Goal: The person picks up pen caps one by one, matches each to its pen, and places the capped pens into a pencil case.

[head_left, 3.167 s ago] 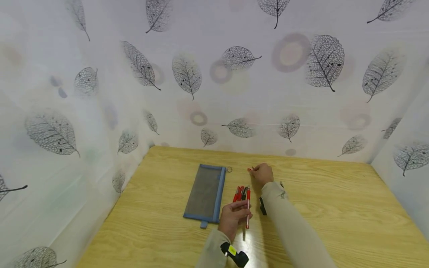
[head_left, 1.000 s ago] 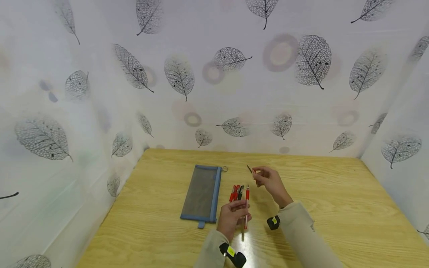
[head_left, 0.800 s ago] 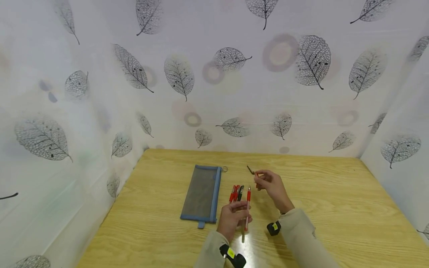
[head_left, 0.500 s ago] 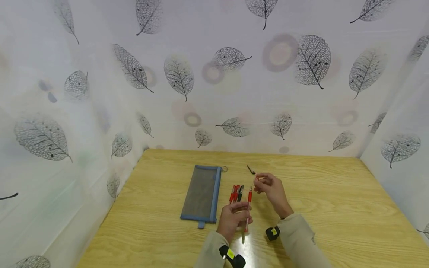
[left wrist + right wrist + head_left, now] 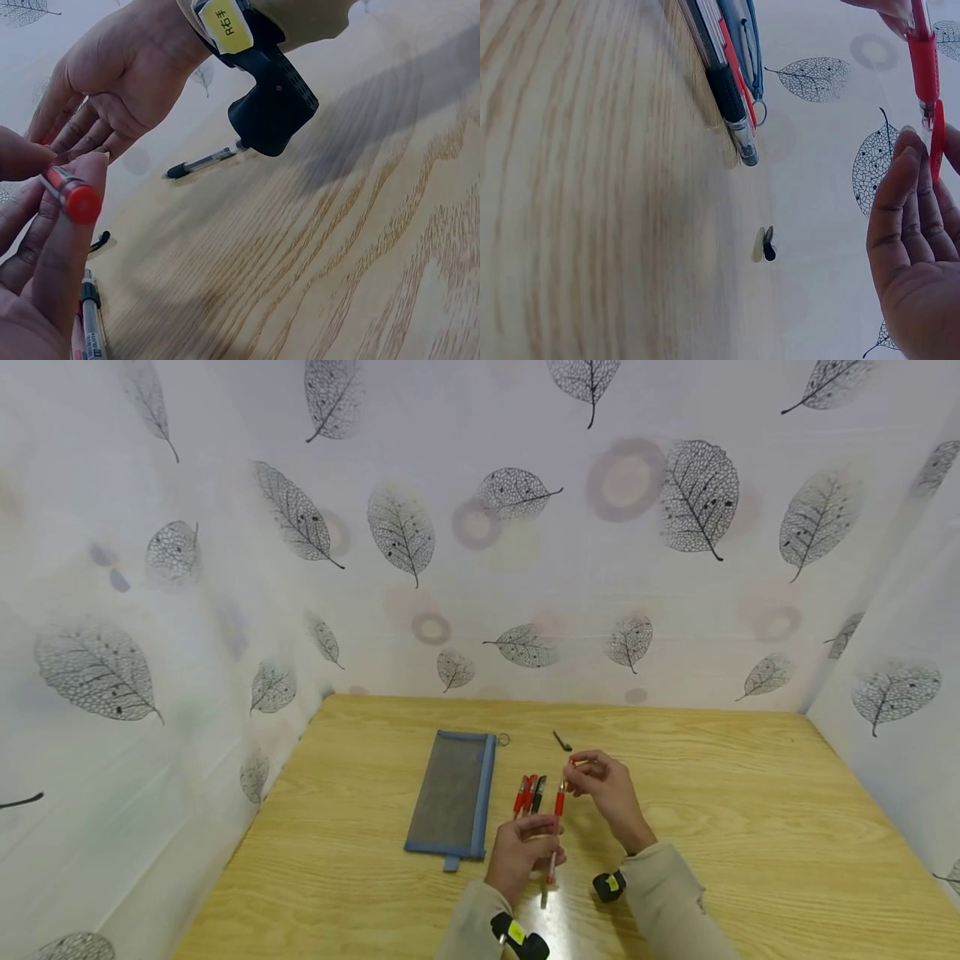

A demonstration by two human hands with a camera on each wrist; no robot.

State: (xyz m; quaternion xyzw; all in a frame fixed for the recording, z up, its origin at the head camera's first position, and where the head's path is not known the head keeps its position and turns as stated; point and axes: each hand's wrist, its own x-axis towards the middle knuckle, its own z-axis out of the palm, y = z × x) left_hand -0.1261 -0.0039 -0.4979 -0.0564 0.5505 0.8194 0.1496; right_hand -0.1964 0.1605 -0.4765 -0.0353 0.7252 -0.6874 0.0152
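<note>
My left hand (image 5: 523,853) holds a red gel pen (image 5: 560,802) by its clear barrel, tip pointing away from me. A red pen cap (image 5: 937,142) is pinched between the thumb and fingers of my right hand (image 5: 606,793). In the right wrist view the pen's tip overlaps the open end of that cap, the two roughly in line. Seen from the left wrist, the red end plug (image 5: 81,204) of the pen faces the camera. Beyond my right fingers a small black pen cap (image 5: 562,742) lies on the table.
Several red and black pens (image 5: 529,793) lie side by side just beyond my left hand. A grey mesh pouch (image 5: 453,789) with blue edging is left of them. Another black-grip pen (image 5: 202,161) lies near my right wrist. A leaf-patterned curtain (image 5: 480,560) backs the table.
My right hand has drawn back from the table's far side with the red cap and come to the pen's tip, uncovering the black cap. My left hand keeps its grip, the pen slightly tilted.
</note>
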